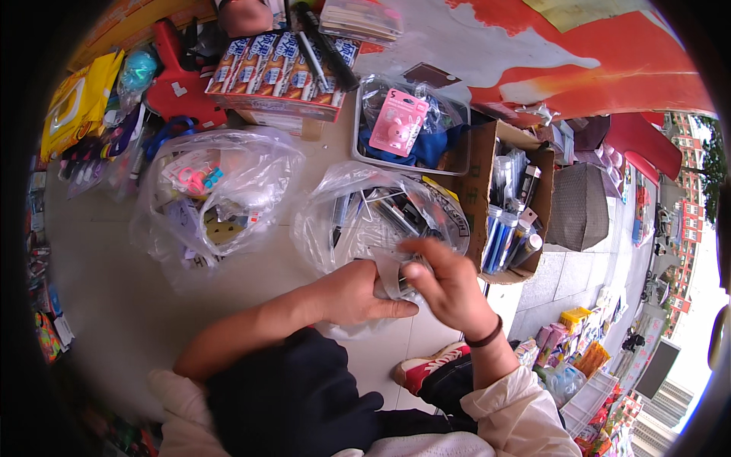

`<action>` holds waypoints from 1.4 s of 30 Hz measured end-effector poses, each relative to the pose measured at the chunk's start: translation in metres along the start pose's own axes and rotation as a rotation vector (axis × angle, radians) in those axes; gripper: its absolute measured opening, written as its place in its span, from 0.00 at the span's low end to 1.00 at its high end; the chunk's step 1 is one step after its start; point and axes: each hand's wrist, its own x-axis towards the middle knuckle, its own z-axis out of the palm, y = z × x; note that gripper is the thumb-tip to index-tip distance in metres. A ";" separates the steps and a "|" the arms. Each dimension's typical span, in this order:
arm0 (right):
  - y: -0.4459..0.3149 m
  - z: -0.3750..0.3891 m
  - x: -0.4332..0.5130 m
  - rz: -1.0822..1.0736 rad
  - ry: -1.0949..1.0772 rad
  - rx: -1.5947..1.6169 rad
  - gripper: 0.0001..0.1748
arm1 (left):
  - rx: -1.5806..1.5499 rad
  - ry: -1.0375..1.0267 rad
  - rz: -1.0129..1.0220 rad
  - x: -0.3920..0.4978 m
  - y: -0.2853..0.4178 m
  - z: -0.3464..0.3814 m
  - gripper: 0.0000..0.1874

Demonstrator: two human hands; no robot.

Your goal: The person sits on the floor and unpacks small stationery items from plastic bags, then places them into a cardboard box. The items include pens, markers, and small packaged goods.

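A clear plastic packet (389, 275) is gripped in my left hand (351, 294), over the near rim of an open plastic bag. Its contents are mostly hidden by my fingers. Close against the packet's right side is my right hand (454, 285), blurred, thumb and forefinger bent towards it. Whether those fingers pinch anything is unclear. Beneath and beyond both hands lies the clear plastic bag (320, 214), holding several pens (400, 214). To its left, a second plastic bag (268, 160) contains small pink and blue scissors-like items (197, 178) and packaged goods.
At the right stands a cardboard box (477, 197) with tubes of pens. Behind the bags are a clear plastic bin (411, 165) with a pink carded pencil sharpener (400, 123), a snack carton (280, 103) and a red tape dispenser (177, 91). My red shoe (425, 365) is below.
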 end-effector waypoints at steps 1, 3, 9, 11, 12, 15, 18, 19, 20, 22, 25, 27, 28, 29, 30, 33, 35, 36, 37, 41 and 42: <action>0.001 0.002 0.000 0.049 -0.067 -0.076 0.15 | 0.133 0.003 -0.019 0.000 0.001 0.001 0.19; 0.006 0.009 -0.004 0.091 0.002 -0.073 0.16 | 0.295 0.095 -0.010 0.000 0.004 0.004 0.19; 0.042 -0.016 -0.010 0.112 0.342 0.078 0.15 | 0.770 0.369 -0.010 0.001 0.002 -0.003 0.14; 0.057 -0.051 0.000 -0.122 0.577 -0.229 0.14 | 0.732 0.478 -0.001 0.001 -0.003 -0.010 0.14; 0.061 -0.076 -0.002 0.036 0.687 0.187 0.13 | 0.612 0.594 0.148 -0.002 -0.006 -0.012 0.15; 0.076 -0.124 0.002 0.076 0.919 0.487 0.14 | 0.143 0.610 0.144 -0.004 -0.015 -0.011 0.15; 0.097 -0.127 0.007 0.155 0.907 0.413 0.16 | -0.039 0.498 0.161 -0.002 -0.022 -0.005 0.14; 0.103 -0.126 0.008 0.172 0.877 0.416 0.17 | -0.077 0.474 0.156 -0.001 -0.023 -0.003 0.14; 0.109 -0.122 0.007 0.171 0.814 0.345 0.19 | -0.095 0.454 0.147 0.000 -0.024 -0.003 0.14; 0.120 -0.116 0.006 0.263 0.761 0.200 0.19 | -0.130 0.414 0.127 0.001 -0.024 -0.002 0.14; 0.138 -0.099 0.015 0.316 0.733 0.079 0.19 | -0.192 0.398 0.128 0.000 -0.023 -0.002 0.14; 0.145 -0.092 0.032 0.339 0.805 -0.260 0.20 | -0.199 0.403 0.095 -0.001 -0.022 -0.001 0.14; 0.146 -0.089 0.039 0.238 0.828 -0.475 0.22 | -0.204 0.403 0.090 -0.001 -0.022 0.000 0.15; 0.145 -0.088 0.045 0.263 0.795 -0.569 0.24 | -0.207 0.407 0.089 0.000 -0.022 0.001 0.15; 0.143 -0.087 0.053 0.317 0.742 -0.665 0.26 | -0.211 0.409 0.087 0.000 -0.021 0.002 0.15; 0.134 -0.099 0.066 0.457 0.558 -0.804 0.32 | -0.232 0.405 0.093 0.002 -0.021 0.003 0.15; 0.130 -0.118 0.064 0.399 0.408 -0.822 0.33 | -0.233 0.400 0.092 0.002 -0.020 0.003 0.14; 0.132 -0.126 0.064 0.448 0.414 -0.703 0.31 | -0.226 0.399 0.088 0.002 -0.020 0.002 0.14; 0.136 -0.135 0.064 0.452 0.418 -0.571 0.30 | -0.220 0.402 0.087 0.002 -0.020 0.002 0.14; 0.169 -0.154 0.075 0.177 0.591 -0.676 0.21 | -0.232 0.430 0.097 0.001 -0.019 0.004 0.13; 0.177 -0.155 0.080 0.157 0.556 -0.709 0.22 | -0.246 0.433 0.101 0.002 -0.019 0.004 0.12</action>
